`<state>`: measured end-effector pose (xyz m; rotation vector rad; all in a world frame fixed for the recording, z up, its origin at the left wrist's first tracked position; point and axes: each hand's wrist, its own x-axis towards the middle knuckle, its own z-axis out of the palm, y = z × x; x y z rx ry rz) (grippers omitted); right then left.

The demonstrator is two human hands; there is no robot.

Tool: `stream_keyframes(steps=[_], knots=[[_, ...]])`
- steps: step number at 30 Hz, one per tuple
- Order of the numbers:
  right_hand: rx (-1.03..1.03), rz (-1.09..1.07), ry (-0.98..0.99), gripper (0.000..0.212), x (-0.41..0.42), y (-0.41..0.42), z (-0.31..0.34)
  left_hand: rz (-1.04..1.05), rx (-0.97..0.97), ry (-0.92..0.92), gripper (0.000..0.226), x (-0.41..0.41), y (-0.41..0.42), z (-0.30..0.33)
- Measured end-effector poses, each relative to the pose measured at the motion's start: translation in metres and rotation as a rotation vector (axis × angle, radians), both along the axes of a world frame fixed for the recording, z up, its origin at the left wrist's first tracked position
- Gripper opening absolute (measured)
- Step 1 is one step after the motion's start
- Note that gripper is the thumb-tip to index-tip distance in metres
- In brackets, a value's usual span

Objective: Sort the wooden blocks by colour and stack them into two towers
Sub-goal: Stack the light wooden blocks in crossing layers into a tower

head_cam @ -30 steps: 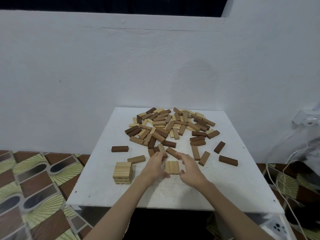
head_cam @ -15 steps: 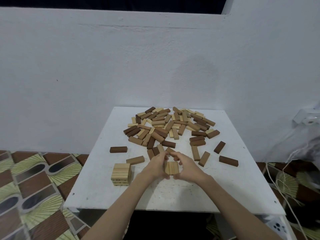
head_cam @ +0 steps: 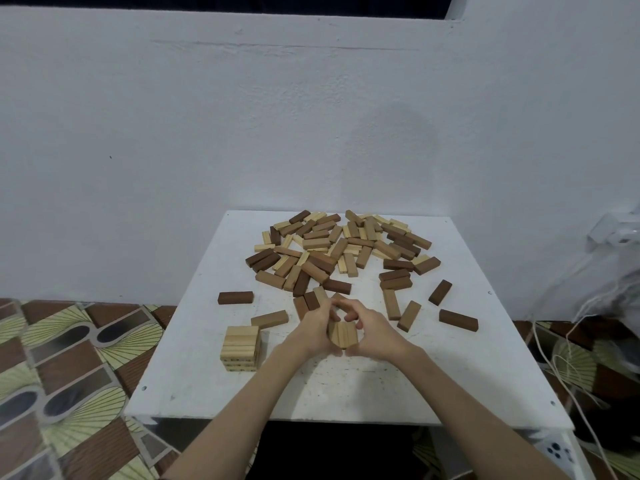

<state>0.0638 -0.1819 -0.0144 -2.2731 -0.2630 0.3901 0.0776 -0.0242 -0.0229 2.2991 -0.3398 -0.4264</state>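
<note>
Two hands meet at the middle of the white table [head_cam: 433, 386], but start at the left: a short tower of pale blocks [head_cam: 241, 348] stands near the table's left front, several layers high, apart from both hands. Just beyond it lies a single mid-brown block [head_cam: 269, 319], and farther back-left a dark brown block [head_cam: 235, 297] lies alone.

Next comes the left hand [head_cam: 311, 332], fingers curled round the left side of a small row of pale blocks [head_cam: 343, 335] — these lie side by side, flat on the table, directly between the two hands. The right hand [head_cam: 375, 336] grips the same row from its right side, fingers bent over the far edge, thumb near the left thumb at the front.

Behind the hands a big loose heap of mixed blocks [head_cam: 341, 247] — pale, mid-brown and dark — spreads across the far half of the table. To the right, a few stray blocks lie well apart from the hands, among them a dark one [head_cam: 458, 320] near the right edge.
</note>
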Motion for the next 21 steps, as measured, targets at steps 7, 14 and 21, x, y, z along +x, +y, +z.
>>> stream_keyframes(steps=[7, 14, 21], knots=[[0.005, -0.009, 0.003, 0.093, -0.0011, 0.0005, -0.0002, 0.001, -0.033, 0.0, 0.09, -0.0006, 0.0018, -0.0027], [-0.004, -0.012, 0.012, 0.096, -0.0024, -0.0005, -0.002, -0.014, -0.035, -0.004, 0.09, -0.0005, 0.0029, -0.0043], [-0.011, -0.016, 0.035, 0.103, -0.0002, -0.0079, -0.0026, -0.004, -0.061, -0.008, 0.093, -0.0015, 0.0049, -0.0045]])
